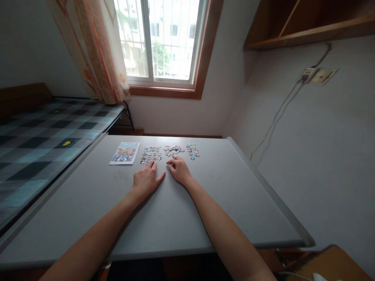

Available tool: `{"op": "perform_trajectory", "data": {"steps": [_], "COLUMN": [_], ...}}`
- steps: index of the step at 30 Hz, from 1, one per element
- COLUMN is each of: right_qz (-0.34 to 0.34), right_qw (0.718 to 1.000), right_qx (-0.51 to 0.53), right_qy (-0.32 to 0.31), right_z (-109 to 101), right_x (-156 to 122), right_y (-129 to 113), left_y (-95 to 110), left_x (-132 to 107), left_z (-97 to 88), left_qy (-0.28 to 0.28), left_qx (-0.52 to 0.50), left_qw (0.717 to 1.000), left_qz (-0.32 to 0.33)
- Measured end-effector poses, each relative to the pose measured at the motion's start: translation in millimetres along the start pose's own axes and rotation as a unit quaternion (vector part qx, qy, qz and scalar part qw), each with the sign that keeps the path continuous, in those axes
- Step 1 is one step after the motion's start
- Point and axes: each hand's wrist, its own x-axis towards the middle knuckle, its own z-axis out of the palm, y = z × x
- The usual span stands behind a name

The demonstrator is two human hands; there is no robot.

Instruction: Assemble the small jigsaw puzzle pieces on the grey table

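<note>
My left hand (146, 177) rests on the table with its thumb spread away from the fingers. Its fingertips touch or lie just short of the near edge of a loose spread of jigsaw puzzle pieces (150, 154). To the right, my right hand (179, 170) has thumb and fingers drawn together in a pinch; anything between them is too small to make out. Just beyond it lies a heaped group of puzzle pieces (174, 150). A smaller group of pieces (192, 151) is to its right. Left of the pieces lies a colourful printed picture sheet (125, 153).
The grey table (164, 222) has a raised rim along its right side. A bed with a checked cover (67, 125) stands at the left. A window (159, 43) is ahead, and cables (274, 121) hang from a wall socket on the right.
</note>
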Motion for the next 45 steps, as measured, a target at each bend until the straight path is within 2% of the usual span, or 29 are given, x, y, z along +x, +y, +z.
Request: {"op": "perform_trajectory", "data": {"steps": [5, 9, 11, 17, 28, 35, 45], "right_qz": [0.002, 0.048, 0.068, 0.059, 0.091, 0.1, 0.096], "right_qw": [1.0, 0.994, 0.989, 0.987, 0.977, 0.974, 0.977], "right_qx": [0.0, -0.046, -0.081, -0.142, -0.193, -0.2, -0.191], "right_qy": [0.01, 0.084, 0.102, 0.04, -0.024, -0.03, -0.017], "right_z": [0.5, -2.3, -4.2, -5.0, -10.5, -11.5, -10.4], "right_x": [0.9, 1.3, 0.6, -3.2, -4.4, -4.0, -3.8], "right_y": [0.6, 3.2, 4.1, 0.0, -8.7, -10.0, -7.3], "left_y": [-1.5, -0.2, 1.5, 4.8, 1.7, 1.2, 2.2], "left_x": [-0.1, -1.1, -1.0, 0.0, 2.3, 2.5, 3.6], "left_z": [-0.6, -2.3, -2.0, 1.3, -4.2, -4.0, -4.6], "left_qy": [0.013, 0.026, 0.021, -0.037, -0.048, -0.047, -0.05], "left_qx": [0.01, 0.005, 0.004, 0.002, 0.032, 0.031, 0.029], "left_qw": [1.0, 0.999, 0.999, 0.997, 0.998, 0.998, 0.998], "left_qz": [0.013, 0.024, 0.036, 0.066, -0.006, 0.001, -0.02]}}
